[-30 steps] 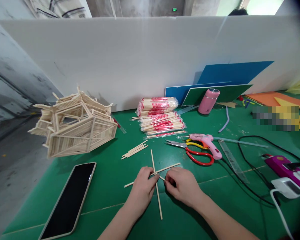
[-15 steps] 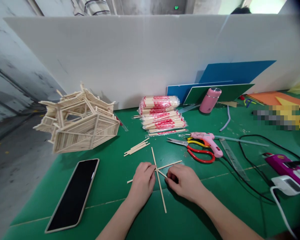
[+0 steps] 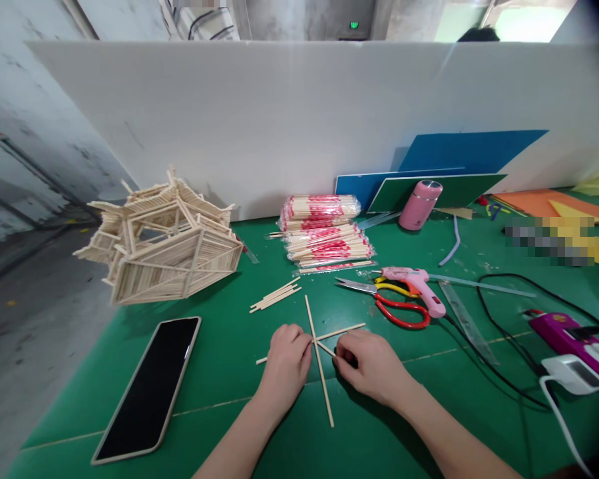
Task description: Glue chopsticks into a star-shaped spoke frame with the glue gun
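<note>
Crossed wooden sticks [image 3: 322, 382] lie on the green table between my hands, meeting at one middle point. My left hand [image 3: 288, 359] is closed at the left of the crossing, its fingers pinching a stick whose far end pokes out beyond the hand. On the right, my right hand [image 3: 364, 359] pinches the end of a short stick [image 3: 326, 348] that leads to the crossing. Several loose sticks [image 3: 277, 296] lie just behind my left hand. Red-and-yellow-handled scissors [image 3: 402, 313] and a pink glue gun [image 3: 419, 286] lie behind my right hand.
A model built of sticks [image 3: 180, 259] stands at left, above a phone [image 3: 150, 392]. Wrapped stick bundles [image 3: 324, 233] and a pink flask [image 3: 420, 206] are at the back, before a white board [image 3: 229, 120]. Cables [image 3: 499, 379] and a purple power strip [image 3: 574, 339] lie at right.
The whole view has shifted slightly down. Both hands keep their places on the sticks, with no clear movement between them.
</note>
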The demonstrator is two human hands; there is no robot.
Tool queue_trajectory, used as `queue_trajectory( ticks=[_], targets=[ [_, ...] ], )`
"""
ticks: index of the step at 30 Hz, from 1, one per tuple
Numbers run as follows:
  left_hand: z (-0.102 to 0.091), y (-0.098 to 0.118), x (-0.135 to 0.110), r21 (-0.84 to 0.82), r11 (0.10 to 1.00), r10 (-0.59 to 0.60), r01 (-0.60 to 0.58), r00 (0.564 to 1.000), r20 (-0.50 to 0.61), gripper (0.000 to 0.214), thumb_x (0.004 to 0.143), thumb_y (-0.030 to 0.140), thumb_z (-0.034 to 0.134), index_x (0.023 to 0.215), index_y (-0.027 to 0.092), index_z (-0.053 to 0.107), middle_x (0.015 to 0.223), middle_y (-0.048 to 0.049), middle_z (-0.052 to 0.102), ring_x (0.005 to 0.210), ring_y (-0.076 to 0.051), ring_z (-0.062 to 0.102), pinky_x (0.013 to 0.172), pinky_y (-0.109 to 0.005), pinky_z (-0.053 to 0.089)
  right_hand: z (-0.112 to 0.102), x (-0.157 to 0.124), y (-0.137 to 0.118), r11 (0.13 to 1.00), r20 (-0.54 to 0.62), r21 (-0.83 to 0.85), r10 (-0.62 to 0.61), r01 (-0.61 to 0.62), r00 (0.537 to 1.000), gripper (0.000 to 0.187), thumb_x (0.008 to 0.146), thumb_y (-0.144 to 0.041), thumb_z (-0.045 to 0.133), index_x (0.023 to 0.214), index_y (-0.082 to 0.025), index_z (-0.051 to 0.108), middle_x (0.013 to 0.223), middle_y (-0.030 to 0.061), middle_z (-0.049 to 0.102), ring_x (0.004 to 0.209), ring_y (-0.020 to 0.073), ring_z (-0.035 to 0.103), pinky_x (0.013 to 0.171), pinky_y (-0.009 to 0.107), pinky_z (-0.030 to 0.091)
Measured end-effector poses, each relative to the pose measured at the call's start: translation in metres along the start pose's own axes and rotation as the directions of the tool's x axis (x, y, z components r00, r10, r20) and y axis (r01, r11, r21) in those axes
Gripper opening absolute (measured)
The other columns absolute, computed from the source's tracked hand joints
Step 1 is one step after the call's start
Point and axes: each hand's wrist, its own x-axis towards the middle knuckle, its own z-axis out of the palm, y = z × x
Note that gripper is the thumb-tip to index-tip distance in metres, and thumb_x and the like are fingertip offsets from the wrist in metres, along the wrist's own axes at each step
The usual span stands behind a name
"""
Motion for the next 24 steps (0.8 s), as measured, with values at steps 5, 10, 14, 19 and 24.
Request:
queue_trajectory(
  ticks=[5, 10, 14, 19, 24],
  targets=[
    [0.0011, -0.0003, 0.0004, -0.011, 1.0, 0.004, -0.004, 1.0, 0.007, 0.023, 0.081, 0.016, 0.038, 0.075, 0.015, 0.06, 0.072, -0.0061, 0.051, 0.071, -0.017, 0.044, 0.064, -0.031, 0.037, 0.0023, -0.0009, 0.0005, 1.0, -0.017, -0.023, -0.002, 0.002, 1.0, 0.012, 0.077, -0.021, 0.045, 0.067, -0.018, 0.051, 0.064, -0.0011, 0.053, 0.062, 0.0113, 0.045, 0.055, 0.022, 0.027],
    [0.0002, -0.0008, 0.0012, -0.019, 1.0, 0.021, -0.021, 0.999, 0.03, 0.025, 0.081, 0.016, 0.037, 0.075, 0.015, 0.061, 0.071, -0.0058, 0.051, 0.07, -0.017, 0.043, 0.063, -0.03, 0.036, 0.0044, -0.0016, -0.0009, 0.999, -0.024, -0.031, -0.008, 0.007, 1.0, 0.012, 0.078, -0.021, 0.044, 0.068, -0.019, 0.05, 0.063, -0.0007, 0.051, 0.062, 0.0117, 0.045, 0.056, 0.022, 0.027],
    [-0.0011, -0.0016, 0.0023, -0.026, 0.999, 0.035, -0.034, 0.999, 0.037, 0.024, 0.081, 0.016, 0.038, 0.074, 0.016, 0.061, 0.069, -0.005, 0.051, 0.069, -0.017, 0.043, 0.062, -0.03, 0.035, 0.0053, -0.0006, -0.001, 1.0, -0.018, -0.029, -0.01, 0.009, 1.0, 0.012, 0.078, -0.022, 0.044, 0.068, -0.019, 0.05, 0.063, -0.0008, 0.051, 0.062, 0.0117, 0.045, 0.056, 0.022, 0.027],
    [-0.0022, -0.0021, 0.0022, -0.03, 0.999, 0.032, -0.03, 0.998, 0.047, 0.024, 0.081, 0.016, 0.038, 0.075, 0.016, 0.061, 0.071, -0.0053, 0.051, 0.07, -0.017, 0.044, 0.063, -0.03, 0.036, 0.0059, 0.0006, 0.0003, 1.0, -0.01, -0.024, -0.013, 0.012, 1.0, 0.013, 0.079, -0.023, 0.044, 0.069, -0.019, 0.05, 0.064, -0.0006, 0.052, 0.062, 0.0119, 0.045, 0.056, 0.022, 0.027],
    [-0.0023, -0.0024, 0.002, -0.034, 0.999, 0.027, -0.025, 0.999, 0.041, 0.023, 0.08, 0.016, 0.038, 0.074, 0.017, 0.06, 0.071, -0.005, 0.051, 0.07, -0.017, 0.044, 0.063, -0.03, 0.036, 0.0046, 0.0, -0.0005, 0.999, -0.001, -0.029, -0.021, 0.021, 1.0, 0.013, 0.079, -0.022, 0.043, 0.068, -0.019, 0.05, 0.064, -0.0001, 0.052, 0.063, 0.0122, 0.045, 0.056, 0.023, 0.027]
  ],
)
